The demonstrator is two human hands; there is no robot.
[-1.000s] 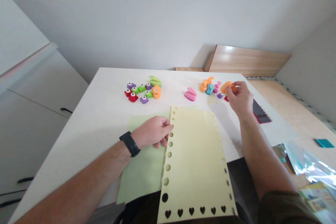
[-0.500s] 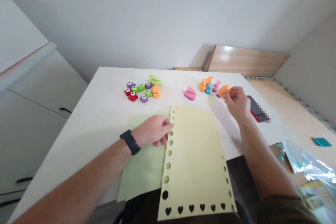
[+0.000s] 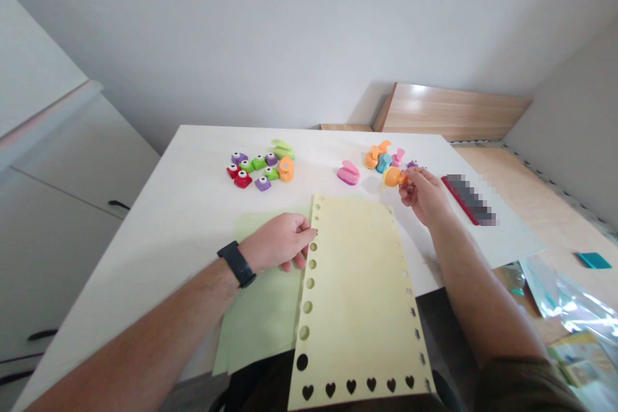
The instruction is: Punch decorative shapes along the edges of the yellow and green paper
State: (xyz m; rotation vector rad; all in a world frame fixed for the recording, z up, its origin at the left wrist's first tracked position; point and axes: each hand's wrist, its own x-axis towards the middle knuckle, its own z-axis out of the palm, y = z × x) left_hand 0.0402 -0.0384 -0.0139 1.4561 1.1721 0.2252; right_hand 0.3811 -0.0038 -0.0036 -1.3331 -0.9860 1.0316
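Pinched at its left edge by my left hand (image 3: 282, 241) is a pale yellow sheet of paper (image 3: 357, 290). Round holes and small stars run down its left edge, hearts line the near edge, and small cut-outs follow the right edge. The near end overhangs the table. My right hand (image 3: 425, 196) grips an orange craft punch (image 3: 393, 176) just above the table, right of a pink punch (image 3: 348, 172). Close by stand another orange punch (image 3: 373, 157), a blue punch (image 3: 383, 163) and a small pink punch (image 3: 397, 157). A purple punch (image 3: 412, 165) shows partly behind my right hand.
Light green sheets (image 3: 261, 315) lie under my left hand. Several red, green and purple punches, a long green punch (image 3: 282, 149) and an orange one (image 3: 286, 169) sit at the back left of the white table (image 3: 188, 174). A red-edged, blurred-out flat object (image 3: 467, 201) lies right.
My right hand has moved left with the orange punch, toward the pink punch, uncovering the purple one. My left hand keeps its pinch on the paper.
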